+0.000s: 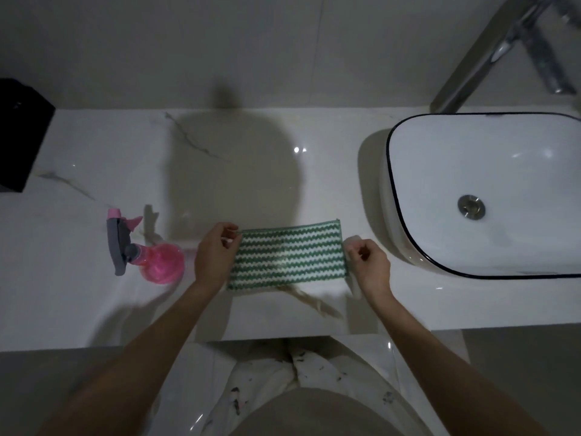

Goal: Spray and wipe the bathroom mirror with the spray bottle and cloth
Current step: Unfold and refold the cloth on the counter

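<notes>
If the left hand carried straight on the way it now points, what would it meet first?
The left hand, gripping the cloth, points away from the person. Only bare countertop lies ahead, then probably the back wall; depth is unclear.

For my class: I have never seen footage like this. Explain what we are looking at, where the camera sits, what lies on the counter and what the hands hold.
There is one picture, from a camera worn on a person's head, looking down. No machine: two bare hands. The left hand and right hand each pinch an end of a green-and-white zigzag cloth, stretched over the white marble counter. A pink plastic spray bottle with a grey trigger stands untouched at the left. A white basin with a dark rim sits at the right. No mirror is in view.
</notes>
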{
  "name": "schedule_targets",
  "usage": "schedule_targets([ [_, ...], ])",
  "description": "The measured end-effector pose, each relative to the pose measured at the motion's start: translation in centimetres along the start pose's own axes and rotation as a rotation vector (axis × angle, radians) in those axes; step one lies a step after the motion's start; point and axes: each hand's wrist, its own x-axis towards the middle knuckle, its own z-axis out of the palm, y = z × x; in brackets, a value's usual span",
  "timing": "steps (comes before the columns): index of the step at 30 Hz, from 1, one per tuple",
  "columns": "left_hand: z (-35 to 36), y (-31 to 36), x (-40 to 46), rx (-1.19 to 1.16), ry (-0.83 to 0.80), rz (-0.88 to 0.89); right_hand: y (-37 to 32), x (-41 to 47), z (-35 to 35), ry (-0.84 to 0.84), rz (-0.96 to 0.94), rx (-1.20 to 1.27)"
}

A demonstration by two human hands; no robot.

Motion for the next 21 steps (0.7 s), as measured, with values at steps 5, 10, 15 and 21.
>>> schedule_targets([
  [5,1.6,2.0,2.8,0.125,-0.214,0.12,0.6,-2.8,0.0,0.004,0.138,0.08],
  [10,2.8,3.0,4.3,0.249,-0.439,0.21,1.2,-4.9,0.6,-0.034,0.201,0.047],
  [15,3.9,3.0,5.8,0.419,-0.593,0.302,1.1,-6.7,1.8,-0.061,0.293,0.124],
  [21,4.0,3.0,6.8,0.389,-0.632,0.304,0.2,-7.7,3.7,-0.264,0.656,0.699],
])
